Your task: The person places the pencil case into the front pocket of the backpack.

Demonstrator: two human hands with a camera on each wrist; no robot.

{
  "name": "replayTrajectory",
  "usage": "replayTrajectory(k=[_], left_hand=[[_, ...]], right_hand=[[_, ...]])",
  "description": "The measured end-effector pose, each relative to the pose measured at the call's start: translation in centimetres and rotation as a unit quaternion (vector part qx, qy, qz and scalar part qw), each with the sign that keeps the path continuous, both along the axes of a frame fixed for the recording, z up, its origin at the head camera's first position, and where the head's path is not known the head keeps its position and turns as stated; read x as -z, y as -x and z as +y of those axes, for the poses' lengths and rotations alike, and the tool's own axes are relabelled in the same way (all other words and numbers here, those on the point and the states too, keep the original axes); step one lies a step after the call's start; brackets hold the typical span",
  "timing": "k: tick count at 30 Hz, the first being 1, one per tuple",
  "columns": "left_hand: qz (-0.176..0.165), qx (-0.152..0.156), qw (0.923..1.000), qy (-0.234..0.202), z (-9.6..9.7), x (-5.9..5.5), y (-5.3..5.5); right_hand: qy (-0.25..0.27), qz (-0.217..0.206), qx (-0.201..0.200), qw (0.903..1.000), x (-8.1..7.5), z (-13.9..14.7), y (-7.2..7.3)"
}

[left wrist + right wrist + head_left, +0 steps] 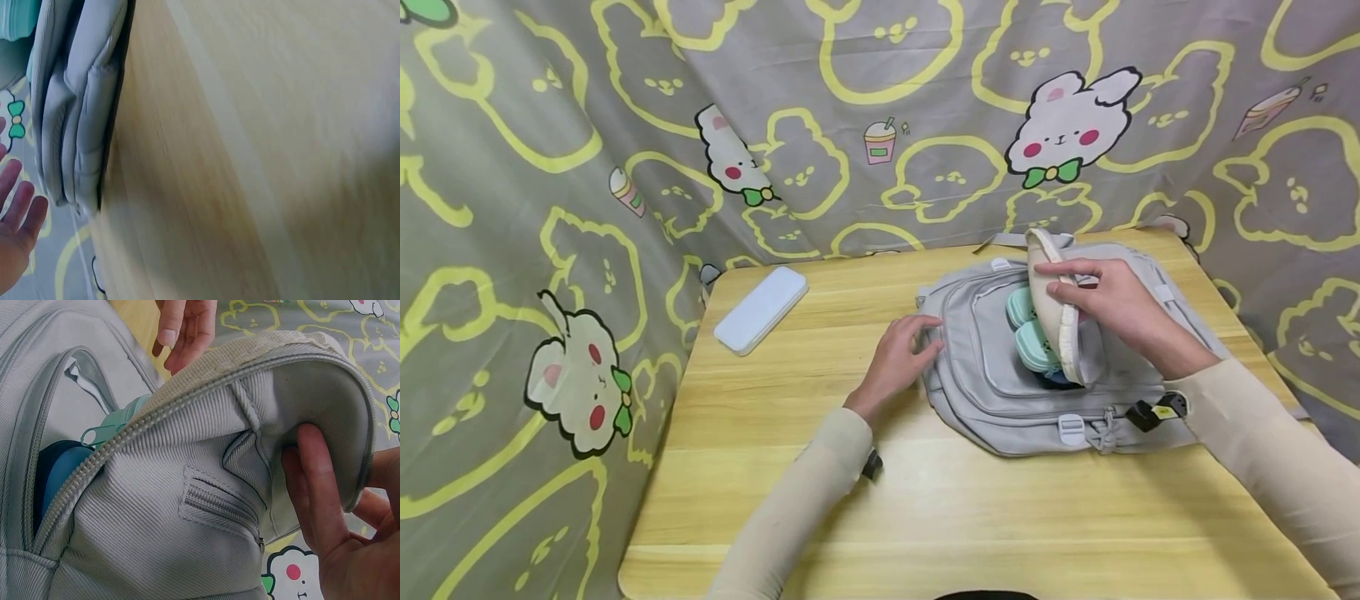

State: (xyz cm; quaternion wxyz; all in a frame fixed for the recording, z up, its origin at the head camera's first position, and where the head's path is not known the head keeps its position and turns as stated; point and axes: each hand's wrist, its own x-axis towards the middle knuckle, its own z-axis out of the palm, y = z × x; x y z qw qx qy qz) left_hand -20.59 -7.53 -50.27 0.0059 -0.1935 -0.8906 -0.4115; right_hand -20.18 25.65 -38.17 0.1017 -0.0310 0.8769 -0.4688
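A grey backpack lies flat on the table. My right hand grips the front pocket flap and holds it lifted, fingers against its lining and thumb on the other side in the right wrist view. Two mint-green zip cases show in the opened pocket. Beside them is a dark blue item, partly hidden by the pocket edge. My left hand is at the backpack's left edge, its fingers loosely bent and holding nothing. A small zipped pocket shows inside the flap.
A pale blue flat case lies at the back left of the wooden table. A patterned grey curtain hangs behind and to the left and right of the table. Straps and buckles lie along the backpack's near side.
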Motion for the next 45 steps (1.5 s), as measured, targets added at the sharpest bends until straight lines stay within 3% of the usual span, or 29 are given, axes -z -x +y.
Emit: replayTrajectory(k=[24,45], left_hand=[[-0.002,-0.054,0.9972,0.052,-5.8,0.5,1.6],[-0.022,-0.101,0.992,0.072,-10.8,0.6,1.7]], right_hand=[[-0.013,0.003,-0.001,0.9999,-0.5,0.3,0.0],[-0.019,0.01,-0.003,0.9998,-0.1,0.6,0.0]])
